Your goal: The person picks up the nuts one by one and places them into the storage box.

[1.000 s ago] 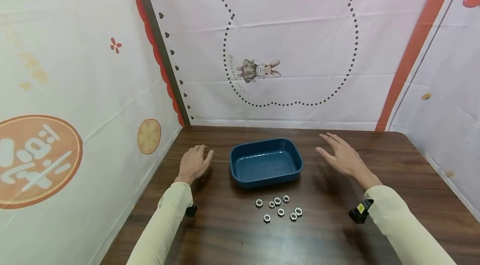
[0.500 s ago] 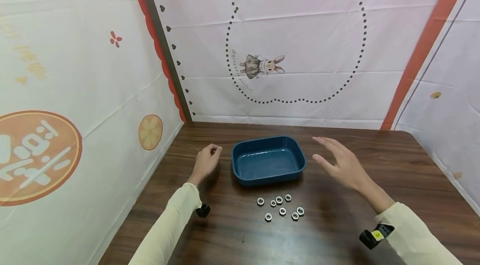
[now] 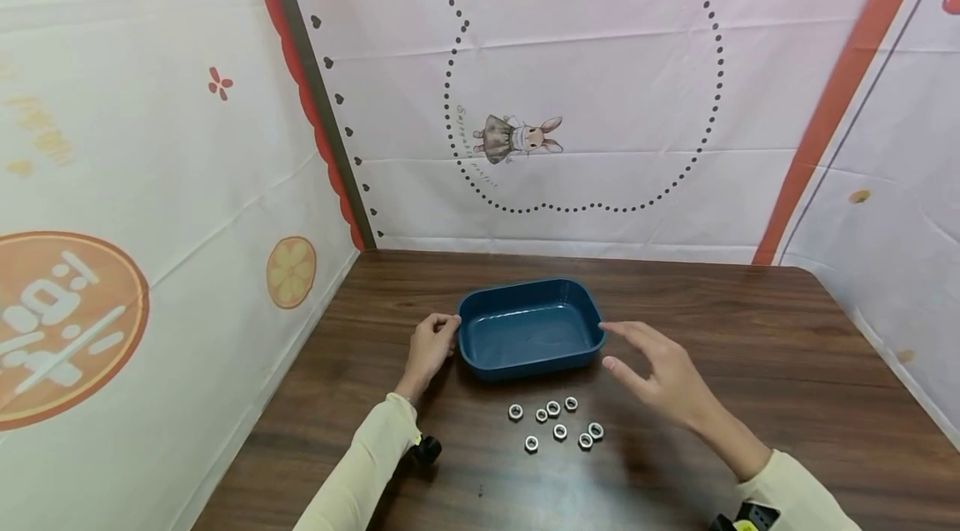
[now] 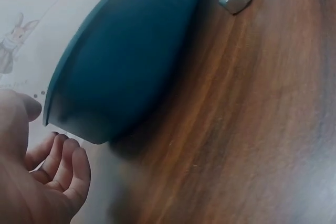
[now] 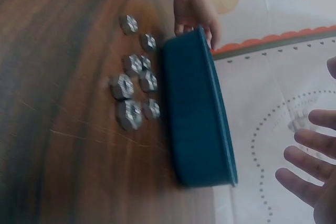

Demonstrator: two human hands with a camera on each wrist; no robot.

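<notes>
A dark blue rectangular tray (image 3: pixel 525 366) sits on the brown wooden table. At its left end is my left hand (image 3: pixel 429 352), fingers bent loosely and thumb near the rim; the left wrist view leaves a small gap between the thumb of this hand (image 4: pixel 37 177) and the tray (image 4: pixel 126 56). My right hand (image 3: pixel 663 377) hovers beside the tray's right end, its fingers spread and holding nothing. From the right wrist view, its fingers (image 5: pixel 310 163) stand apart from the tray (image 5: pixel 197 114). Several silver hex nuts (image 3: pixel 560 432) lie loose in front of the tray.
Printed white cloth hangs behind the table as a back wall (image 3: pixel 600 97), and on the left side (image 3: pixel 150 156) and right side (image 3: pixel 900 281). Bare wooden tabletop (image 3: pixel 750 331) extends to the right of the tray.
My left hand has moved right to the tray's left end, its fingers bending more. My right hand has come left and nearer to the tray's right end. Tray and nuts stay put.
</notes>
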